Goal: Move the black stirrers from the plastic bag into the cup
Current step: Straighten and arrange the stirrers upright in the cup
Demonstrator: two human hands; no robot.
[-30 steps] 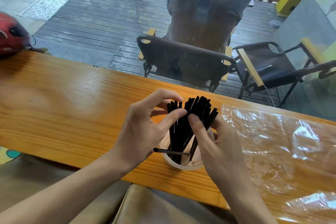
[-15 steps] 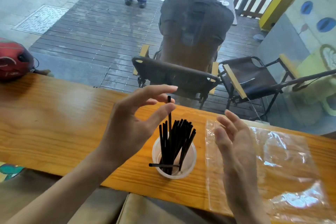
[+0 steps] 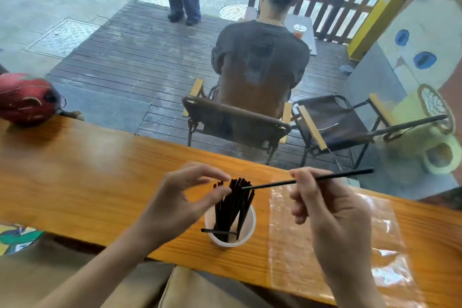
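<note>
A white cup stands on the wooden counter near its front edge, with a bundle of black stirrers upright in it. One more stirrer lies crosswise at the cup's near rim. My right hand pinches a single black stirrer level, its left tip over the bundle's tops. My left hand curves beside the bundle with fingers apart, thumb tip at the stirrers, holding nothing. The clear plastic bag lies flat to the right of the cup, partly under my right hand.
A red helmet sits at the counter's far left. Beyond the counter a person sits in a folding chair, with an empty chair beside it. A tan cushion lies below the counter's front edge.
Half a second ago my left hand held one stirrer above the cup and my right hand was open. Now my right hand holds a single stirrer level and my left hand holds none.
</note>
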